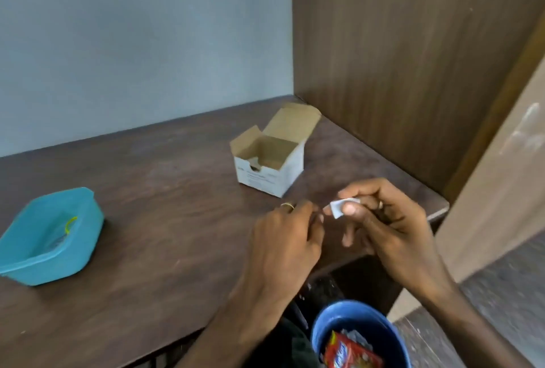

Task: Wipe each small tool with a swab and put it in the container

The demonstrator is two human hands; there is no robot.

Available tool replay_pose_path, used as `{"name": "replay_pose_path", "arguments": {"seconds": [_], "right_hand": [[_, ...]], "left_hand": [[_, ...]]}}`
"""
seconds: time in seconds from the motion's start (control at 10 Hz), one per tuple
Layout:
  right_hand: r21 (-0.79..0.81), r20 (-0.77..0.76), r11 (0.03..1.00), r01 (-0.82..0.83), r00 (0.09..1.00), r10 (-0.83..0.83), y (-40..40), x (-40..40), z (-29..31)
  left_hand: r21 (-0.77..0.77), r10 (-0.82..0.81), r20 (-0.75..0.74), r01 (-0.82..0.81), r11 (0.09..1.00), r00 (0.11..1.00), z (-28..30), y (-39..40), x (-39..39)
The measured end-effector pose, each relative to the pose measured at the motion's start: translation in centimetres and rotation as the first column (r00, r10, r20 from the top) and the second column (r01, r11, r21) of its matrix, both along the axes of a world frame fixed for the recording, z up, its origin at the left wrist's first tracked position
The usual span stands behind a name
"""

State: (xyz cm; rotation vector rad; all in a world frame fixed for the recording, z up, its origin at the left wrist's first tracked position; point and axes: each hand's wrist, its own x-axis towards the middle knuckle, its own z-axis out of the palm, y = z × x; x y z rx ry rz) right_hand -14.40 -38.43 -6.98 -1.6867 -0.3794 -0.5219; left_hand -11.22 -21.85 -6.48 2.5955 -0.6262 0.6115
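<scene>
A dark brown wooden table (147,205) fills the lower left, seen from above by a head-worn camera, with a pale blue wall behind it. At the far left of the table sits a teal plastic container (50,238), open at the top; inside it lies a thin curved yellow-green item (70,223), too small to identify. Toward the middle, farther back, stands a small white cardboard box (269,167) with its brown flaps folded open.

In front of the box, two bare hands meet above the table's right edge. The left hand (283,238) wears a ring (287,205) and has its fingers curled, tips drawn together toward the other hand; it may be pinching a small tool, but the blur hides it, so what it holds cannot be told. Just beside it, the right hand (386,220) pinches a small white square swab (339,208) between thumb and fingers.

Below the hands, on the floor beside the table, is a blue bin (392,335) holding a red wrapper (348,353). A brown wooden panel (413,57) rises at the right.
</scene>
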Motion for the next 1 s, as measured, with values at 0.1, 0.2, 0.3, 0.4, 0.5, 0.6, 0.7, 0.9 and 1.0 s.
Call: {"name": "replay_pose_path", "arguments": {"seconds": [0.1,0.2,0.3,0.4,0.5,0.6,0.7,0.9,1.0], "right_hand": [[0.177,-0.033,0.984,0.020,0.999,-0.014,-2.6,-2.8,-3.6],[0.217,-0.151,0.975,0.043,0.988,-0.011,-4.4,-5.0,-8.4],[0.057,-0.423,0.993,0.104,0.903,-0.070,-5.7,-5.3,-14.7],[-0.233,-0.635,0.969,0.084,0.742,-0.217,-7.7,-4.5,-23.0],[-0.341,-0.765,0.937,0.075,0.557,-0.323,-8.9,-3.7,-30.0],[-0.346,-0.851,0.935,0.075,0.396,-0.346,-8.5,-2.8,-32.9],[-0.280,-0.913,0.950,0.135,0.270,-0.307,-8.2,-2.2,-34.5],[-0.356,-0.929,0.931,0.081,0.074,-0.361,-9.3,-2.7,-36.8],[-0.343,-0.933,0.935,0.088,0.081,-0.350,-9.7,-2.6,-36.4]], "left_hand": [[0.028,-0.051,0.027,0.051,0.998,0.998,-1.7,-1.7,-0.5],[0.105,-0.048,0.052,0.043,0.994,0.997,-3.5,-2.3,-0.5],[0.136,-0.084,0.062,0.075,0.988,0.995,-4.0,-2.1,-0.3],[0.124,-0.114,0.056,0.106,0.987,0.992,-4.1,-2.1,-0.2],[0.125,-0.112,0.103,0.098,0.987,0.988,-4.5,-2.3,-0.2],[0.142,-0.114,0.134,0.095,0.985,0.984,-4.7,-2.3,-0.2],[0.145,-0.099,0.182,0.073,0.987,0.978,-4.8,-2.4,0.0],[0.166,-0.106,0.197,0.074,0.983,0.975,-4.9,-2.5,0.0],[0.142,-0.116,0.213,0.087,0.986,0.970,-5.0,-2.4,0.1]]}}
